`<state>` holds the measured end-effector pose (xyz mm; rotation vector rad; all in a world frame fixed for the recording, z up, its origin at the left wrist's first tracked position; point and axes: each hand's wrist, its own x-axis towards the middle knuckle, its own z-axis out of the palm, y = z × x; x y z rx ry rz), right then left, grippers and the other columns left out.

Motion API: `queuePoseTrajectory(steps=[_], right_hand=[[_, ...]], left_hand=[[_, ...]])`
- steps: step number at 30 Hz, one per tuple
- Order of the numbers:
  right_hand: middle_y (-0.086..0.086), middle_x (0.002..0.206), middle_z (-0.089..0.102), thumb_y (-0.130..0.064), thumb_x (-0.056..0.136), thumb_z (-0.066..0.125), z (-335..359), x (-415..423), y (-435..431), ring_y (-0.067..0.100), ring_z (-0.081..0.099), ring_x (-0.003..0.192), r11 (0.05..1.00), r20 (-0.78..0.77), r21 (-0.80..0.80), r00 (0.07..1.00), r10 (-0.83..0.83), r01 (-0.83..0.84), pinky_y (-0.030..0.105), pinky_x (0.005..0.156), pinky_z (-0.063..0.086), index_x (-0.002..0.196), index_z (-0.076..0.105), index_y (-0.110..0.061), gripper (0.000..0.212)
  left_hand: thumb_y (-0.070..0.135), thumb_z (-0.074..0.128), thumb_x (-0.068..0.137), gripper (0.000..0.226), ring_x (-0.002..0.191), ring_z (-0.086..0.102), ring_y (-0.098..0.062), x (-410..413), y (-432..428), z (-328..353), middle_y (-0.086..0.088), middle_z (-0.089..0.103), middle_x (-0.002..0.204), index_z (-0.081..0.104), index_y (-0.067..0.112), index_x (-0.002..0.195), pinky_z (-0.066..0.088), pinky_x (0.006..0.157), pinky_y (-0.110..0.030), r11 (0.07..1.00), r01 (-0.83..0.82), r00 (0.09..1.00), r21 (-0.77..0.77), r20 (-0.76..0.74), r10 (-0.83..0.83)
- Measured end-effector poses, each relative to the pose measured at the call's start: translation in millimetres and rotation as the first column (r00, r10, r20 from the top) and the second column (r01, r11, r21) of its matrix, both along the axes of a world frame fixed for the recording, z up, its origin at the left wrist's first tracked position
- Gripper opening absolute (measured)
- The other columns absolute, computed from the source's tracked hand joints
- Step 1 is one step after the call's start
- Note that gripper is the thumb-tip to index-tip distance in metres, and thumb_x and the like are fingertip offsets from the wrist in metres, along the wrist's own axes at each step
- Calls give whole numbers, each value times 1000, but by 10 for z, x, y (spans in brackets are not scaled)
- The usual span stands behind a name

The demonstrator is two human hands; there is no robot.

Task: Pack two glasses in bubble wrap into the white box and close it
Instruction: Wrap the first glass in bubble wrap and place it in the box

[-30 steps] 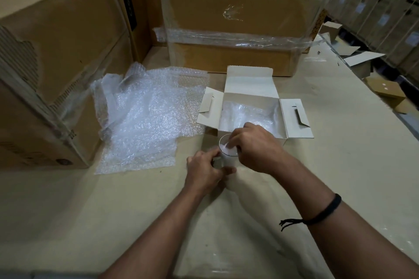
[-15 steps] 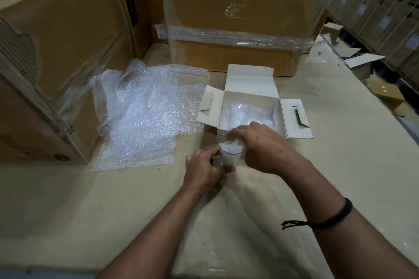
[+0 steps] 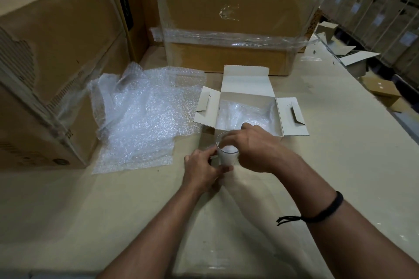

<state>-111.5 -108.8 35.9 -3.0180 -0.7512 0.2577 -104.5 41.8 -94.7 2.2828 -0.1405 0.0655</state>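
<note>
A clear glass [image 3: 227, 154] with white filling inside stands upright on the table just in front of the white box [image 3: 249, 88]. My left hand [image 3: 204, 171] grips its left side near the base. My right hand [image 3: 254, 149] covers the glass's right side, fingers curled over the rim. The white box sits open, its lid and both side flaps spread out, with a bubble-wrapped bundle [image 3: 240, 113] lying inside. A crumpled pile of bubble wrap [image 3: 145, 115] lies on the table left of the box.
A large taped cardboard carton [image 3: 233, 22] stands right behind the white box. Another big carton [image 3: 45, 63] blocks the left side. Small folded boxes [image 3: 356, 59] lie past the table's right edge [image 3: 362, 88].
The glass stays in the same spot. My right hand has shifted slightly, its fingers now reaching further over the rim. My left hand keeps its grip.
</note>
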Motion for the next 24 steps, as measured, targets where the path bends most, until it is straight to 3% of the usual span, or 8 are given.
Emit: queuePoseTrajectory(steps=[2,5,8,10,13,19,24], right_hand=[[-20,134,54,-2,80,42,-55,33,28,17,32,87,999,-50,-52,999,5,-8,25,63,23,128,55,-39,62],[-14,136,56,-4,78,41,-146,113,-20,17,33,90,999,-112,-32,993,-30,27,27,73,30,133,52,-43,68],[-14,129,60,-4,72,45,-186,76,-135,20,50,103,963,-40,244,994,-105,111,33,81,45,123,61,-38,63],[-13,124,64,-3,72,47,-206,1,-223,23,55,106,932,42,337,986,-160,137,34,83,48,116,66,-31,55],[-15,130,60,0,70,46,-270,-127,-275,24,52,100,976,100,202,989,-105,83,34,84,44,118,66,-28,59],[-16,142,48,-10,79,49,-211,-153,-180,21,44,117,997,34,10,997,-71,71,30,88,33,133,52,-32,58],[-11,145,47,-15,81,48,-128,-57,-107,21,47,127,990,-87,-101,990,-110,101,35,100,39,137,50,-33,59]], left_hand=[[65,75,62,56,97,54,-17,5,1,4,3,69,94,65,41,111,32,88,-34,1000,6,1000,7,-3,-6],[62,77,63,55,97,54,-17,-10,-3,27,7,66,91,65,41,112,33,89,-34,1000,4,1000,18,-7,-4],[62,77,62,49,92,56,-17,-4,6,18,16,58,79,67,41,105,31,80,-33,1000,0,1000,23,5,0],[62,77,62,48,92,55,-15,-5,2,18,17,60,83,66,42,104,28,77,-32,999,-5,1000,32,5,5],[60,78,62,46,95,53,-14,-5,-4,22,15,65,90,66,43,103,26,78,-30,1000,-12,1000,29,6,12],[59,78,63,45,94,53,-14,-18,-4,25,16,61,84,65,43,103,30,82,-31,1000,0,1000,13,7,0],[62,75,64,38,95,52,-15,-42,1,29,14,59,87,63,43,95,28,80,-29,1000,-5,1000,15,-11,5]])
